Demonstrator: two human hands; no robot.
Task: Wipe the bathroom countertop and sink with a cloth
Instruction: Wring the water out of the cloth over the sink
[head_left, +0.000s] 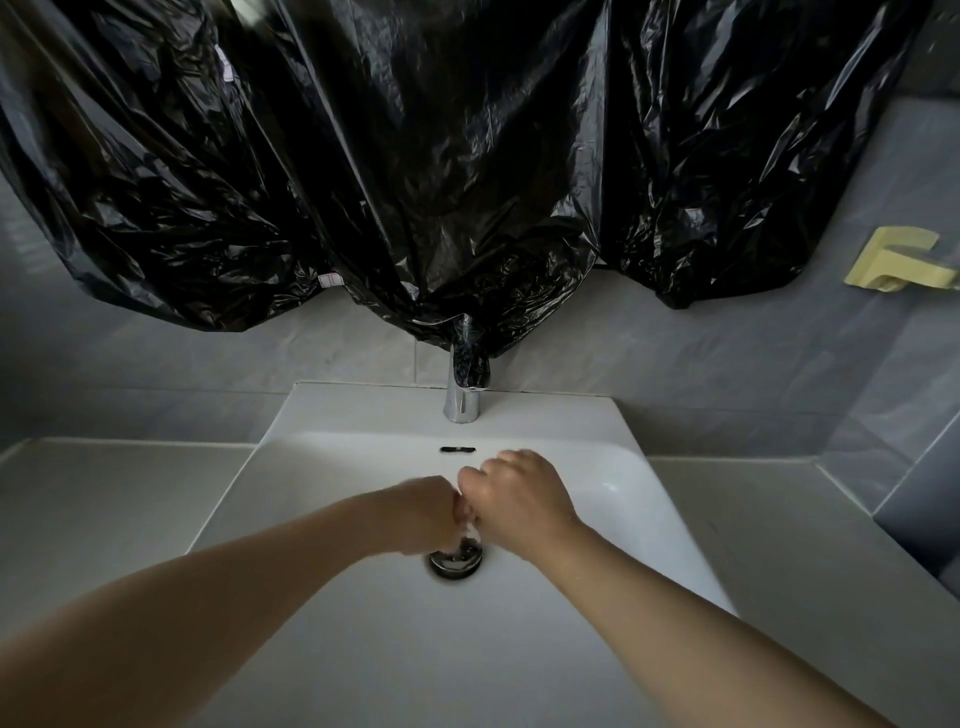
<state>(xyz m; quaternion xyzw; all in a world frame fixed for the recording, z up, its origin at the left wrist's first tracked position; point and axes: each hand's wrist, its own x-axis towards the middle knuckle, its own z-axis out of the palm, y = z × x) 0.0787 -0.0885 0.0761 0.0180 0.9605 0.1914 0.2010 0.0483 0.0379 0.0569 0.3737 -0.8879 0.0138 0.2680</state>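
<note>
So right now your left hand (423, 512) and right hand (519, 501) are bunched knuckle to knuckle, low in the sink (363, 649), right above the drain (456, 561). Both sets of fingers are curled under. Whether they're pinching something between them or just closed on nothing, I honestly can't tell, since the palms face down and the left one is blurry. There's a wet-looking glint just under where they meet, could be water.

Thing is, no cloth shows anywhere in view. If it's balled up inside your fists, fine. My guess is you're wringing or rinsing over the drain, which is the right spot for it.

Tips for this step:
- Squeeze low and over the drain so drips don't land on the countertop (104, 509).
- Get the cloth damp rather than soaking, or you'll leave streaks on that white basin.
- Open it out flat before you wipe, because a wad only cleans a tiny patch.
- Do the counter on both sides first, then push everything into the bowl and finish at the drain.
- Go around the faucet (462, 400) base and the overflow slot (457, 450), gunk hides there.
- Watch the black plastic sheet (415, 156) hanging over the tap so you don't snag it.
</note>
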